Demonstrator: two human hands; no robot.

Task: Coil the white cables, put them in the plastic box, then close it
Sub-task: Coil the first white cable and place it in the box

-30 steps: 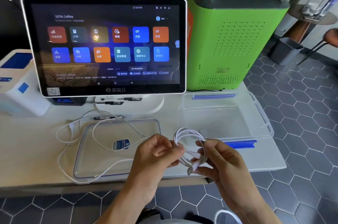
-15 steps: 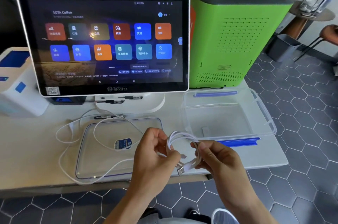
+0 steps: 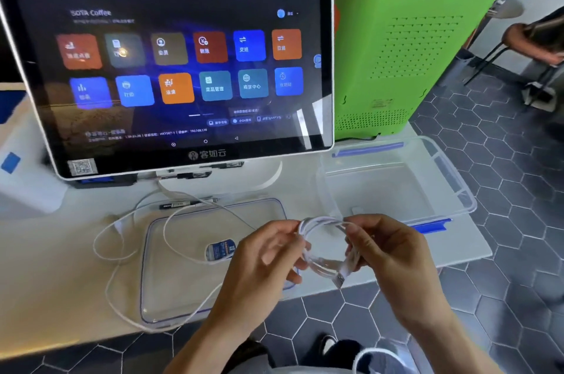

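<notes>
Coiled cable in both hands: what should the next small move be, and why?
Probably carry the coil right and back, and lay it in the open box. The left hand and right hand hold it in loops with the plug end hanging free, so this cable looks wound. The box looks empty. A second cable lies loose over the lid.

I see two bare forearms, no sleeves, rising from the bottom of the frame; dark shoes at bottom centre.

White cable, clear box w/ blue clips, green machine, grey hex-tile floor.
</notes>
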